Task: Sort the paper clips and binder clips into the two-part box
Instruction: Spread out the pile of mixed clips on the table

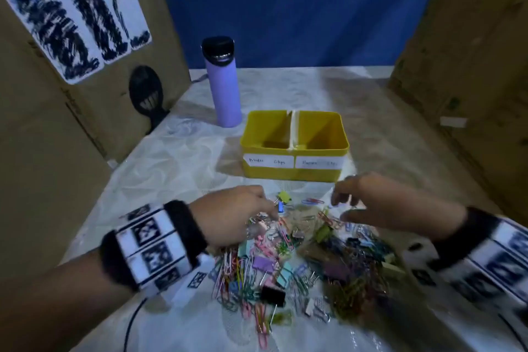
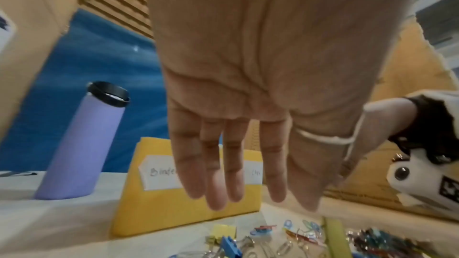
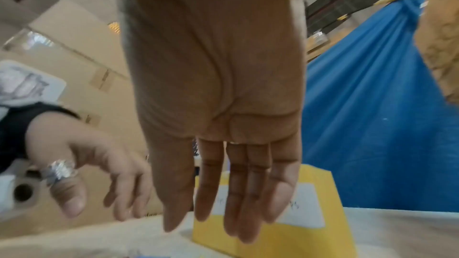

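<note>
paper clips and binder clips (image 1: 288, 260) all sit heaped under my palms, nothing sorted yet. two-part box (image 1: 294, 148) just past my fingertips looks empty, both halves. left hand (image 1: 234, 214) and right hand (image 1: 388, 203) hover loose, fingers straight, holding nothing.

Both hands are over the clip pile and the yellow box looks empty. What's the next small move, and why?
Probably lower the left hand and pinch the blue binder clip at the pile's far edge. Both hands hang open with straight fingers, holding nothing. That clip lies right by the left fingertips, and the yellow box's "Binder Clips" side is just beyond it.
</note>
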`<state>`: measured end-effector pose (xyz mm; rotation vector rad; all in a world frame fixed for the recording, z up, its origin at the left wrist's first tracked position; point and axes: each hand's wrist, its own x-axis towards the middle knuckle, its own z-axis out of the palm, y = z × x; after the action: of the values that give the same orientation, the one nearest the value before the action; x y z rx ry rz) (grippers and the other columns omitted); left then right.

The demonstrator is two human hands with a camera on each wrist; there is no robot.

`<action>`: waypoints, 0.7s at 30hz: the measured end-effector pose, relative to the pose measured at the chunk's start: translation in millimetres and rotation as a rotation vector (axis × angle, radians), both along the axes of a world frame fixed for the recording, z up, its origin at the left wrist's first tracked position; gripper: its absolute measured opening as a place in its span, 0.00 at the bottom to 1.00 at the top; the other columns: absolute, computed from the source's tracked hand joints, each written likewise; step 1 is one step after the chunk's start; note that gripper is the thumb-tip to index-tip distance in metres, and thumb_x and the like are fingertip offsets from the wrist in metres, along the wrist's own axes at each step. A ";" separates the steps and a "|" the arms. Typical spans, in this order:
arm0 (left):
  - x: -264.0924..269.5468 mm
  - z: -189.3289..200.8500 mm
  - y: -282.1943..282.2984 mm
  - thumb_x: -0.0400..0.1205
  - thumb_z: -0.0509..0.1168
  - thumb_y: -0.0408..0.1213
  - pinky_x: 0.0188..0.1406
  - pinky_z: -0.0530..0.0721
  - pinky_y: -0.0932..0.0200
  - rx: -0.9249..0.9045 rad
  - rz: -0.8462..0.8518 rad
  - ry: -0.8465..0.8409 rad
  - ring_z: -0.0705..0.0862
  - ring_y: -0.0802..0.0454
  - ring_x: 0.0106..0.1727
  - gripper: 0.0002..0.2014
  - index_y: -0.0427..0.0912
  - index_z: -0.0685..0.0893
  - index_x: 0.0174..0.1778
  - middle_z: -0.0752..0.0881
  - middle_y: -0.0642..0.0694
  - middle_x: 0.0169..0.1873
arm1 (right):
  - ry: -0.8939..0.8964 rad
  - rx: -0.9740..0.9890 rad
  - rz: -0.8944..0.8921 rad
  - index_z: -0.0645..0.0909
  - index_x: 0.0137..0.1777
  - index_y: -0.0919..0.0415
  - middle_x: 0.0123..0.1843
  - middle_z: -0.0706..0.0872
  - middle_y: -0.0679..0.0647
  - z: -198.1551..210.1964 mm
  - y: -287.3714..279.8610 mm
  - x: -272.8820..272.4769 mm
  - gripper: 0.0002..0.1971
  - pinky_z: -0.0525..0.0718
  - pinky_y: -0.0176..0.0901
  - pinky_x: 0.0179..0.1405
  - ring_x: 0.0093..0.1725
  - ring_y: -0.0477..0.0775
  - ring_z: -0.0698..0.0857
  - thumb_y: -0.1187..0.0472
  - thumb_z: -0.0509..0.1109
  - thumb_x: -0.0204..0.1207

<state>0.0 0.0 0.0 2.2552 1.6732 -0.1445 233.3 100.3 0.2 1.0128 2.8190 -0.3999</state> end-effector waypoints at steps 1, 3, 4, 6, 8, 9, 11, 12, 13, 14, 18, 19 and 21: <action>6.2 -4.7 7.0 0.80 0.63 0.46 0.60 0.80 0.51 -0.014 0.013 0.013 0.78 0.52 0.60 0.16 0.57 0.76 0.65 0.76 0.52 0.61 | -0.011 -0.005 0.011 0.79 0.58 0.54 0.54 0.85 0.51 -4.9 2.9 -8.9 0.14 0.71 0.32 0.41 0.44 0.44 0.76 0.54 0.71 0.74; 19.7 -11.1 16.9 0.80 0.65 0.43 0.58 0.83 0.48 -0.046 0.051 0.026 0.79 0.50 0.58 0.17 0.56 0.76 0.65 0.75 0.51 0.60 | -0.035 -0.022 0.033 0.80 0.57 0.56 0.51 0.85 0.54 -11.3 2.3 -21.1 0.15 0.71 0.36 0.42 0.43 0.47 0.76 0.55 0.73 0.72; 27.9 -14.4 19.5 0.80 0.65 0.41 0.57 0.83 0.49 -0.070 0.050 0.027 0.79 0.49 0.58 0.16 0.55 0.77 0.64 0.74 0.50 0.58 | -0.053 -0.033 0.040 0.81 0.56 0.57 0.50 0.85 0.55 -13.1 -2.2 -27.4 0.15 0.72 0.37 0.42 0.42 0.48 0.76 0.57 0.74 0.71; 39.5 -22.4 26.5 0.81 0.64 0.41 0.55 0.79 0.54 -0.100 0.022 0.036 0.78 0.47 0.58 0.14 0.51 0.79 0.62 0.73 0.48 0.52 | -0.072 -0.067 0.039 0.83 0.55 0.60 0.51 0.87 0.58 -20.0 -3.2 -30.0 0.14 0.78 0.41 0.46 0.44 0.52 0.80 0.59 0.74 0.70; 47.8 -25.2 32.1 0.81 0.63 0.40 0.51 0.73 0.57 -0.073 0.023 0.043 0.78 0.45 0.59 0.11 0.47 0.83 0.58 0.74 0.46 0.50 | -0.068 -0.078 0.042 0.84 0.55 0.61 0.53 0.88 0.59 -19.3 -4.2 -27.8 0.13 0.81 0.45 0.52 0.50 0.57 0.84 0.60 0.74 0.70; 51.2 -26.7 35.1 0.81 0.63 0.41 0.49 0.73 0.56 -0.050 0.040 0.037 0.79 0.44 0.59 0.11 0.44 0.84 0.57 0.78 0.43 0.52 | -0.062 -0.077 0.039 0.84 0.55 0.61 0.53 0.89 0.59 -19.2 -4.1 -27.3 0.14 0.81 0.45 0.53 0.52 0.57 0.85 0.59 0.74 0.70; 55.2 -29.7 40.8 0.79 0.66 0.42 0.50 0.77 0.55 -0.020 0.068 0.027 0.81 0.42 0.57 0.11 0.42 0.86 0.54 0.83 0.40 0.53 | -0.047 -0.056 0.031 0.85 0.55 0.61 0.53 0.89 0.59 -20.3 -3.4 -25.7 0.14 0.80 0.42 0.50 0.52 0.56 0.85 0.60 0.74 0.70; 56.6 -31.0 42.8 0.78 0.68 0.43 0.50 0.80 0.53 -0.015 0.067 0.037 0.82 0.42 0.56 0.12 0.41 0.86 0.54 0.84 0.40 0.52 | -0.034 -0.048 0.033 0.85 0.55 0.61 0.53 0.90 0.58 -21.2 -3.5 -24.1 0.14 0.78 0.39 0.48 0.51 0.56 0.86 0.60 0.74 0.70; 57.4 -32.6 44.7 0.77 0.69 0.44 0.50 0.83 0.51 -0.007 0.063 0.049 0.83 0.41 0.54 0.13 0.41 0.85 0.53 0.85 0.40 0.51 | -0.022 -0.048 0.038 0.86 0.55 0.61 0.53 0.90 0.58 -22.4 -3.5 -22.0 0.14 0.76 0.36 0.45 0.51 0.56 0.86 0.61 0.74 0.69; 57.8 -34.1 46.1 0.76 0.70 0.44 0.48 0.83 0.51 -0.006 0.064 0.051 0.84 0.42 0.52 0.12 0.42 0.86 0.52 0.85 0.41 0.48 | -0.014 -0.047 0.038 0.86 0.55 0.61 0.52 0.90 0.58 -23.5 -2.6 -19.7 0.14 0.73 0.33 0.43 0.51 0.55 0.86 0.62 0.74 0.69; 55.6 -35.6 47.5 0.76 0.71 0.35 0.42 0.79 0.56 -0.006 0.063 0.028 0.79 0.50 0.41 0.04 0.43 0.87 0.45 0.79 0.51 0.36 | 0.095 -0.017 -0.059 0.86 0.52 0.61 0.48 0.91 0.57 -21.9 11.1 -6.6 0.12 0.74 0.31 0.38 0.42 0.51 0.85 0.61 0.76 0.69; 54.0 -35.3 48.0 0.76 0.69 0.32 0.42 0.78 0.56 -0.004 0.071 0.039 0.79 0.50 0.41 0.03 0.43 0.86 0.43 0.78 0.52 0.35 | 0.127 -0.009 -0.099 0.86 0.52 0.61 0.47 0.91 0.58 -21.2 16.0 -1.9 0.12 0.75 0.32 0.38 0.42 0.51 0.85 0.61 0.76 0.69; 49.9 -33.2 48.6 0.76 0.64 0.26 0.39 0.77 0.57 0.002 0.116 0.075 0.81 0.47 0.44 0.10 0.46 0.84 0.41 0.77 0.52 0.36 | 0.147 0.017 -0.148 0.83 0.57 0.62 0.49 0.89 0.59 -20.6 23.7 7.5 0.15 0.76 0.35 0.40 0.44 0.56 0.87 0.60 0.75 0.70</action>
<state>49.9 48.6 -33.2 2.1724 1.8378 -0.2022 240.9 124.0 -20.4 1.2490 2.8892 -0.4854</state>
